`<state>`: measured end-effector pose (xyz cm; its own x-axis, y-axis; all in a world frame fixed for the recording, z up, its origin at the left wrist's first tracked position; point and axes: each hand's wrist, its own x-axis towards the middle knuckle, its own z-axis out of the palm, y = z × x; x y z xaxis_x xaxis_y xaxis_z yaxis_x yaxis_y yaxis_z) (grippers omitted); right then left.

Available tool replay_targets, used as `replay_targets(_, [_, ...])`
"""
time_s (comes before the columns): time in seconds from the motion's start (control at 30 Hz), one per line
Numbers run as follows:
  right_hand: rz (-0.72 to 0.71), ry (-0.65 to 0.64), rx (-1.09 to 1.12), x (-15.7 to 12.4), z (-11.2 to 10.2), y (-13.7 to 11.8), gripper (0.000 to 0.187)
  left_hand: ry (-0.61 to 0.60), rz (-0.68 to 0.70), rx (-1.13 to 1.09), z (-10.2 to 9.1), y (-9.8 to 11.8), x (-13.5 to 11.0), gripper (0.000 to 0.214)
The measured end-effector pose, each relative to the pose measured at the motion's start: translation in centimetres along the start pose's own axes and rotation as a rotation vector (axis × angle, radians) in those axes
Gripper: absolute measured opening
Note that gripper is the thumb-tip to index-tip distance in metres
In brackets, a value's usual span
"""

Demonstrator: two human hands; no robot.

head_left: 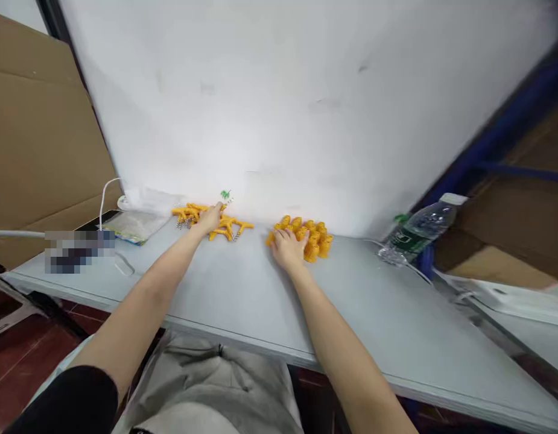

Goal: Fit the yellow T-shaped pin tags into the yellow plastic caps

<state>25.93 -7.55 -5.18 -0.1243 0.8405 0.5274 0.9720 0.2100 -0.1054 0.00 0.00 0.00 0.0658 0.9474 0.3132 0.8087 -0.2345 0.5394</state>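
My left hand is closed at the back of the table, its fingertips pinching a small yellow piece with a bit of chain. A small green piece shows just beyond those fingers. Around that hand lie several yellow branch-shaped pieces with short metal chains, in a loose pile. My right hand rests with fingers spread on the left side of a cluster of yellow upright figures. The figures stand close together; my hand covers some of them.
A clear plastic bottle leans at the right by a blue post. At the left lie a clear plastic bag, a white cable and a blurred-out object. A white panel rises behind the grey table; cardboard stands left.
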Motion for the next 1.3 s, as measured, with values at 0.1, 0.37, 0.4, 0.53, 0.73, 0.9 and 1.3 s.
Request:
replay_targets(0.1, [0.015,-0.020,-0.011,0.0,-0.1,-0.4,0.037,0.089,-0.002,-0.186,0.4,0.1,-0.5,0.011])
replay_targets(0.37, [0.034,-0.060,0.110,0.4,-0.3,-2.0,0.025,0.163,-0.089,-0.848,3.2,0.5,-3.3,0.015])
replay_targets(0.4, [0.045,-0.070,0.147,0.6,-0.2,-2.0,0.024,0.168,-0.082,-0.880,3.5,0.5,-3.7,0.016])
replay_targets(0.53, [0.141,-0.154,0.367,1.7,1.1,-1.8,0.026,0.173,-0.046,-0.822,4.5,0.0,-4.8,0.024])
replay_targets(0.73, [0.271,-0.163,0.515,1.9,3.5,-2.0,0.023,0.263,0.149,-0.395,4.2,-0.6,-5.9,0.018])
replay_targets(0.9, [0.147,-0.045,0.503,1.3,4.0,-2.0,0.019,0.277,0.217,-0.261,4.2,-0.6,-6.3,0.021])
replay_targets(1.3, [-0.017,0.120,0.443,1.3,3.8,-0.8,0.024,0.267,0.147,-0.190,4.6,-1.3,-6.0,0.021])
